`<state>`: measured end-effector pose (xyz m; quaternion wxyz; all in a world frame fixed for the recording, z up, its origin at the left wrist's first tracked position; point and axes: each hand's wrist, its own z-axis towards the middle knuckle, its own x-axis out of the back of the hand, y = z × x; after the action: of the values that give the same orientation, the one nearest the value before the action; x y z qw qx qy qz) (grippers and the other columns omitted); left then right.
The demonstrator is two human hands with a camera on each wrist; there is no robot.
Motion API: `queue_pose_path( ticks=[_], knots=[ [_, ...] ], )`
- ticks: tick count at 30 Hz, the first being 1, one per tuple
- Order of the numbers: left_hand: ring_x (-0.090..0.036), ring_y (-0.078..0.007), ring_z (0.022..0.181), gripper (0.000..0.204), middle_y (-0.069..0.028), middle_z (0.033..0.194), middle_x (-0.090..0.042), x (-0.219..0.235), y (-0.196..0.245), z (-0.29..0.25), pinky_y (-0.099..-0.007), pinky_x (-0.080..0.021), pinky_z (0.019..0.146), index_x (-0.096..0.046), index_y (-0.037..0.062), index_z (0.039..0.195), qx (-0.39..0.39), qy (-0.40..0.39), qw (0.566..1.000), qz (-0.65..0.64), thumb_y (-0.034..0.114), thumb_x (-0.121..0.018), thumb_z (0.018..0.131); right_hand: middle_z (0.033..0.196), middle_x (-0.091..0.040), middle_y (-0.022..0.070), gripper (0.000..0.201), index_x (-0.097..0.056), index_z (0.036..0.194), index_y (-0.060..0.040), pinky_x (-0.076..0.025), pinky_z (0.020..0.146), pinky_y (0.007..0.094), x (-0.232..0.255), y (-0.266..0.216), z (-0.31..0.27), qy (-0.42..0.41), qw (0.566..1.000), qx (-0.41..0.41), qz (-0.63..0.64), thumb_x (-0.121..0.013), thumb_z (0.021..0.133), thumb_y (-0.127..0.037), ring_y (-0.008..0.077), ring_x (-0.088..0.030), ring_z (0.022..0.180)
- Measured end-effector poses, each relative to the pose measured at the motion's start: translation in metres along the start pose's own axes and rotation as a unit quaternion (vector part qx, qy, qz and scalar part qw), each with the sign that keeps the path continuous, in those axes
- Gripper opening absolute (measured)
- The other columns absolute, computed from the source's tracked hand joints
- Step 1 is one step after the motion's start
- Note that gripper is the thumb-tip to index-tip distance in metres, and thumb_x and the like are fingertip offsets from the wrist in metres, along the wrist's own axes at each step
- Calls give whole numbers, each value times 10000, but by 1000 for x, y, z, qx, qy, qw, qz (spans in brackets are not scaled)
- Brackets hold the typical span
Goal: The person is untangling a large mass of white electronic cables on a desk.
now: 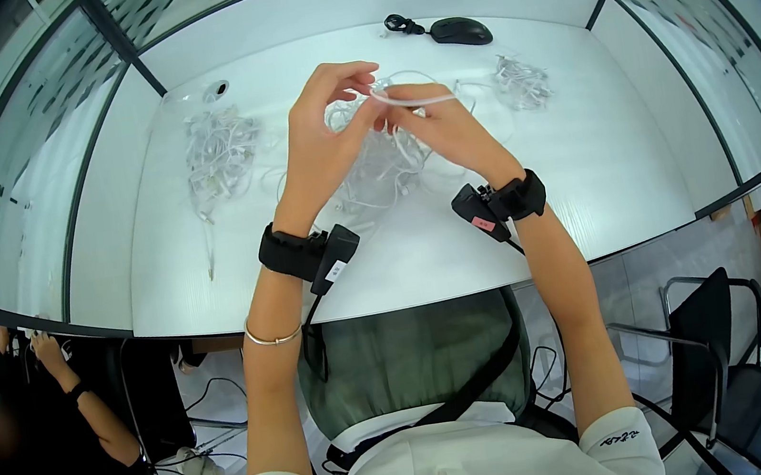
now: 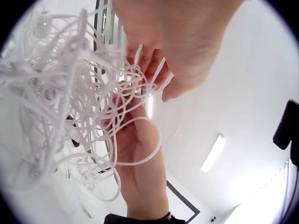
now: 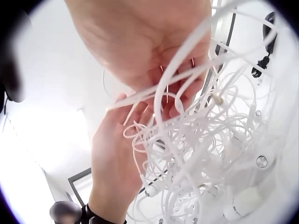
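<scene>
A tangle of white wired earphones [image 1: 381,170] lies mid-desk under both hands, its loops rising to the fingers. The left hand [image 1: 320,130] curls its fingers and thumb around the cable, fingertips close to those of the right. Opposite it, the right hand [image 1: 448,132] pinches a white cable [image 1: 415,100], one strand of which arcs over its back. Seen from the left wrist, cable loops [image 2: 140,161] hang across the right palm. In the right wrist view, earbuds [image 3: 261,161] with round silver ends show among the strands; the pinching fingertips are partly hidden by cable.
To the left on the white desk [image 1: 585,182] sits another earphone pile [image 1: 220,153], a cable trailing toward the front. A smaller bundle [image 1: 522,82] lies at right. A black mouse [image 1: 461,32] with coiled cord rests at the back. Low partitions [image 1: 370,8] enclose the desk.
</scene>
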<state>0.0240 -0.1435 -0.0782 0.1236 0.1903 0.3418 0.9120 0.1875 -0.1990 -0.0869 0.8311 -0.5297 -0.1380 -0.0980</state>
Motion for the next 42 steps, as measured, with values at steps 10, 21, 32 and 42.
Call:
queue_pose_path(
  ticks=[10,21,32,42],
  knots=[
    [-485,-194,1002,518,-48,1153,-524,-8,-20,-11,-325,-393,896,-503,90,1228,44,-81,986,141,38,-592,720,803,-633,57,314,-658,970,25,-443,738,249,15,26,7,184,974,18,133,-481,987,-235,117,-587,762],
    [-489,-211,1088,464,-92,1230,-484,4,-34,-12,-295,-359,933,-517,89,1287,183,-222,954,-89,188,-510,834,741,-633,67,365,-658,920,16,-418,631,231,19,26,5,140,980,-33,137,-453,989,-279,118,-575,656],
    [-500,-147,778,147,-16,950,-593,-3,-30,-10,-294,-428,741,-671,77,931,130,-130,981,64,96,-661,786,737,-634,71,380,-653,906,5,-405,612,230,12,18,2,137,980,-36,142,-444,987,-302,118,-571,643],
    [-575,-98,781,108,-25,908,-618,1,-27,-8,-236,-443,698,-636,28,902,145,-65,986,48,-16,-628,804,743,-630,53,358,-653,917,-19,-384,600,220,11,20,2,129,982,-32,132,-442,989,-299,99,-545,635]
  ],
)
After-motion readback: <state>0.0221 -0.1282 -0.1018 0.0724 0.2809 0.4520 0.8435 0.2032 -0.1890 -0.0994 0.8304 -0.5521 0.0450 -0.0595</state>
